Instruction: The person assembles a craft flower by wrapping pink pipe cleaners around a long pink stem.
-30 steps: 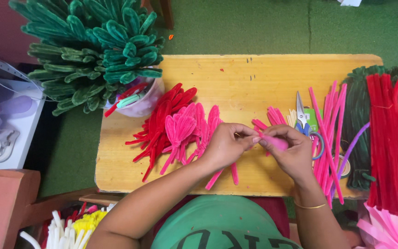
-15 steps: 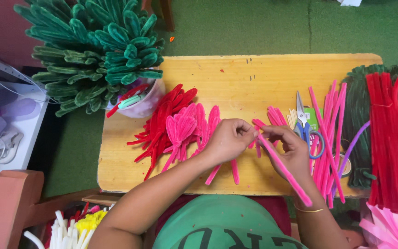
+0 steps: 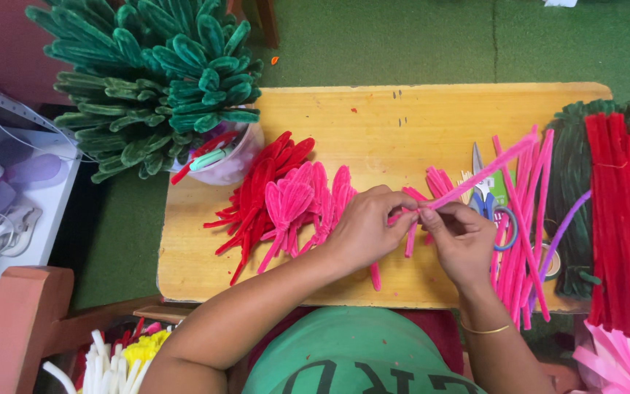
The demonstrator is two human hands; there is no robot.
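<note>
Pinching one pink pipe cleaner [image 3: 475, 179] between them, the left hand [image 3: 364, 228] and right hand [image 3: 463, 241] meet fingertip to fingertip over a yellow wooden board [image 3: 373, 124]. Folded pink and red petals [image 3: 286, 197] lie left, scissors [image 3: 484, 191] right, green leaf bundle [image 3: 154, 80] beyond.

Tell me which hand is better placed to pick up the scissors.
Right. The right hand lies just beside the scissors, which rest on the wooden board at its far side. The left hand sits further away, pinching the pink pipe cleaner.
</note>
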